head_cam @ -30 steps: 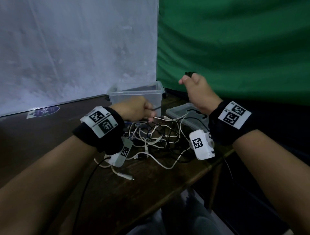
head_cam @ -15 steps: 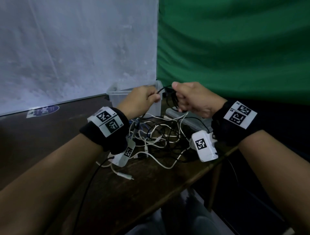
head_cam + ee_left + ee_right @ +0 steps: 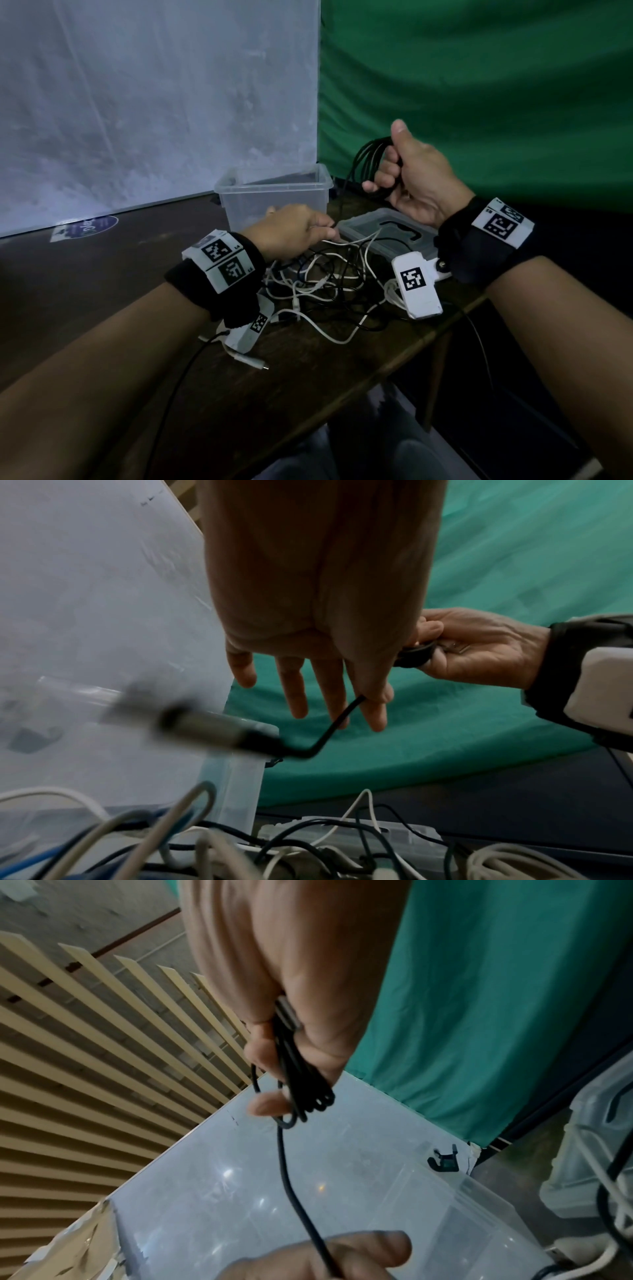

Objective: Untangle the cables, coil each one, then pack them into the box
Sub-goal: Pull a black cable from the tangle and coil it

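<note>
Fingers (image 3: 298,685) of the left hand (image 3: 291,229) hang mostly straight and slightly spread; thumb and index pinch the free end of the black cable (image 3: 368,161), whose plug swings blurred below in the left wrist view. Hand sits low, right in front of the clear box (image 3: 274,186).

Box: open top, at the far side of the table (image 3: 308,370), against the white backdrop. Whether anything lies inside, can't tell. Just to its right the lid (image 3: 383,226) lies flat, with loose cable strands draped across it.

Tangle (image 3: 325,284) of white, black and blue cables sits on the table between the two wrists, near the right edge. One white plug end trails toward the near side. Bare tabletop stretches to the left of the box and the tangle.

Right hand (image 3: 418,178) is raised above the lid, fingers curled round several loops of the black cable, thumb up. Loops are bunched tight in the fist. One strand drops from the coil down to the left hand.
</note>
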`<act>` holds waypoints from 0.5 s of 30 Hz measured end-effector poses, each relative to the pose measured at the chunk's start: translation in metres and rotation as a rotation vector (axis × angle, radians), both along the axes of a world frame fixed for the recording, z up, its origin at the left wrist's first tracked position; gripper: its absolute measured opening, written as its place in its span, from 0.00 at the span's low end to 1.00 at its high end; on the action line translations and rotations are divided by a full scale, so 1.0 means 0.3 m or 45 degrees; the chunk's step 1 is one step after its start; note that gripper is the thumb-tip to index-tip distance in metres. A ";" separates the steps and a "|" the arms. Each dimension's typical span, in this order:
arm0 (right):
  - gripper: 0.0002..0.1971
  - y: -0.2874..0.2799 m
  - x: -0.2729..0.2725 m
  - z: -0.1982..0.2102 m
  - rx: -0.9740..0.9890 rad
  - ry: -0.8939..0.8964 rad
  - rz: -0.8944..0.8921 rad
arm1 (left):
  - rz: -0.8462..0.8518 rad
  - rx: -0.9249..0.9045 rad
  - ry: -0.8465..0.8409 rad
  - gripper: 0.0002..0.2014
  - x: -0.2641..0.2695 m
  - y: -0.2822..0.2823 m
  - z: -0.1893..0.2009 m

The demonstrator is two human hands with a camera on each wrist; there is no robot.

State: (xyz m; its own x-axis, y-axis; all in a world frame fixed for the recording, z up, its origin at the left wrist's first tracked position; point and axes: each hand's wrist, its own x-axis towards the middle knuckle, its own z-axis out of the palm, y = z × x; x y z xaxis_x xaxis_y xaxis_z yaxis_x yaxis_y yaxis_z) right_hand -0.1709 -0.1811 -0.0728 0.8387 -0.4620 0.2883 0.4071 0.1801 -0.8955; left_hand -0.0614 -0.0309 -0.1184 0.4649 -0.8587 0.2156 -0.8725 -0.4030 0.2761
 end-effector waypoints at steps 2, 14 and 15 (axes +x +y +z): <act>0.20 0.006 0.004 0.000 0.006 -0.029 -0.045 | -0.017 -0.011 -0.020 0.12 0.001 0.002 0.000; 0.13 0.018 0.026 -0.038 -0.075 0.058 0.088 | 0.126 -0.890 0.835 0.12 0.035 -0.013 0.023; 0.13 0.025 0.034 -0.047 -0.081 0.081 0.111 | 0.127 -0.975 0.919 0.12 0.030 -0.016 0.029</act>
State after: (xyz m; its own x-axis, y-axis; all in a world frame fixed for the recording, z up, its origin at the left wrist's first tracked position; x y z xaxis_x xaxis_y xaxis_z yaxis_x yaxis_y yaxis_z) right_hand -0.1607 -0.1736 -0.0868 0.8926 -0.3688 0.2594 0.3340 0.1543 -0.9299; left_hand -0.0526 -0.0356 -0.1097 0.7599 -0.5613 0.3279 -0.3726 0.0374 0.9273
